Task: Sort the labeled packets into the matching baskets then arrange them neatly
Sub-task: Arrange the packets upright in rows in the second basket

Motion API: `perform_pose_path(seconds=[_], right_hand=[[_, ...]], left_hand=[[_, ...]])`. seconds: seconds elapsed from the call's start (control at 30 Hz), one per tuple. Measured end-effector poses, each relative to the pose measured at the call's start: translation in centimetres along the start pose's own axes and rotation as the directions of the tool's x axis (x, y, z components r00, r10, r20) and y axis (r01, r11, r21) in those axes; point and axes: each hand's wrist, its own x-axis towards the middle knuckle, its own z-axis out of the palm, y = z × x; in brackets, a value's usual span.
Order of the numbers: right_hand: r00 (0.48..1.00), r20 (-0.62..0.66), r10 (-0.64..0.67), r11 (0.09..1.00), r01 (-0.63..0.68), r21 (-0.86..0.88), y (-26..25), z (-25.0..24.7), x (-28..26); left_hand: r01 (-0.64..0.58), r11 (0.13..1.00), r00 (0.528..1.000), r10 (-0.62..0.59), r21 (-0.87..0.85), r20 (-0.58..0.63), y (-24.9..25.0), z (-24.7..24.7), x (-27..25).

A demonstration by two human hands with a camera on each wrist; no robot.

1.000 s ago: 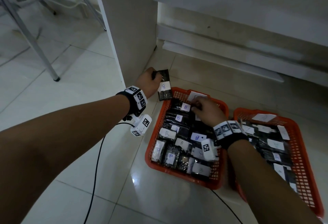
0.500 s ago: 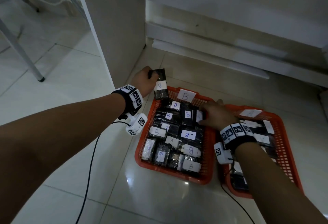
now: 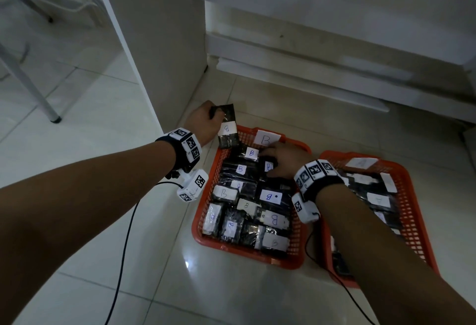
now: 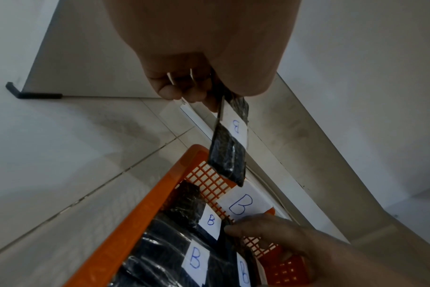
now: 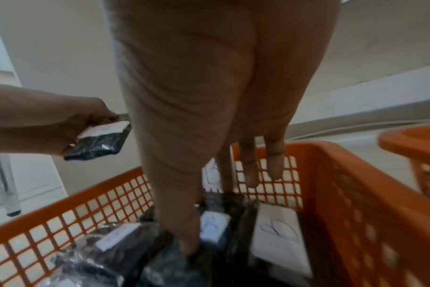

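Tiled floor, dim | left hand (image 3: pixel 203 125) pinches B packet (image 3: pixel 227 129) above B basket (image 3: pixel 219 156) far rim, frame centre | right hand (image 3: pixel 284 161) fingers straight, pressing packets | risk: slick wrapper slips outside rim.

Orange mesh basket (image 3: pixel 298 221) on the left, a second orange basket (image 3: pixel 412 211) beside it. Glossy black packets (image 3: pixel 247 188), white labels, blue B's. Black-and-white checker-marked wristbands (image 3: pixel 189 144). Pale glossy floor tiles (image 3: pixel 154 286).
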Motion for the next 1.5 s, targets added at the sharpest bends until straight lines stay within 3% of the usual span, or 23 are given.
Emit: perform_pose_path(seconds=[0.1,0.27,0.33,0.4,0.5,0.6,0.63,0.7,0.77,0.83,0.9,1.0,1.13,1.33,1.5], right_hand=[[0.998,-0.027,0.048,0.995,-0.05,-0.083,-0.3,0.2,0.1],[0.997,-0.054,0.057,0.996,-0.061,-0.063,-0.3,1.3,-0.3],[0.989,-0.121,0.084,0.996,-0.083,0.012,-0.2,1.4,-0.5],[0.973,-0.192,0.127,0.968,-0.079,0.24,-0.5,0.7,-0.8],[0.959,-0.189,0.209,0.777,-0.046,0.628,-1.5,-1.0,-1.0],[0.946,-0.193,0.259,0.532,0.027,0.847,-2.2,-1.5,-0.5],[0.933,-0.216,0.288,0.505,0.043,0.862,-2.2,-1.5,-0.2],[0.913,-0.249,0.323,0.545,0.036,0.838,-2.2,-1.3,0.0],[0.923,-0.225,0.312,0.568,0.009,0.823,-2.2,-1.0,0.1],[0.946,-0.163,0.28,0.536,-0.013,0.844,-2.1,-0.5,0.4],[0.961,-0.109,0.255,0.561,-0.055,0.826,-2.1,0.0,0.6],[0.962,-0.102,0.253,0.634,-0.086,0.769,-2.4,0.4,0.9],[0.942,-0.106,0.318,0.649,-0.134,0.748,-3.0,0.6,1.8],[0.905,-0.122,0.408,0.565,-0.145,0.813,-2.8,0.5,2.1],[0.906,-0.087,0.415,0.356,-0.073,0.932,-1.9,0.0,0.9]], left_hand=[[0.0,1.0,1.0,0.0,-0.014,-0.008,-0.1,-0.2,0.1],[0.017,0.999,1.0,-0.017,-0.033,-0.007,-0.7,-0.5,0.1],[0.008,1.0,1.0,-0.007,-0.03,0.009,-0.6,-0.5,0.0],[-0.017,1.0,0.999,0.019,-0.023,0.051,-0.2,-0.3,-0.1],[-0.033,0.997,0.988,0.042,-0.066,0.146,1.1,0.4,-0.3],[0.026,0.978,0.965,0.03,-0.208,0.26,2.6,1.0,-0.4],[0.034,0.975,0.953,0.035,-0.222,0.301,2.8,1.2,-0.4],[0.021,0.994,0.938,0.019,-0.111,0.347,2.9,1.3,-0.4],[0.028,0.999,0.949,-0.035,0.028,0.312,2.0,1.2,-0.2],[0.077,0.996,0.964,-0.086,0.045,0.25,0.8,0.6,-0.1],[0.073,0.991,0.968,-0.097,0.11,0.231,-0.4,-0.1,-0.3],[0.068,0.979,0.953,-0.121,0.192,0.279,-2.0,-0.9,-0.8],[0.053,0.969,0.914,-0.144,0.24,0.379,-3.4,-0.9,-1.4],[0.019,0.976,0.905,-0.11,0.219,0.412,-2.4,-0.5,-1.6],[-0.067,0.99,0.933,0.019,0.121,0.361,-1.0,0.0,-1.9]])
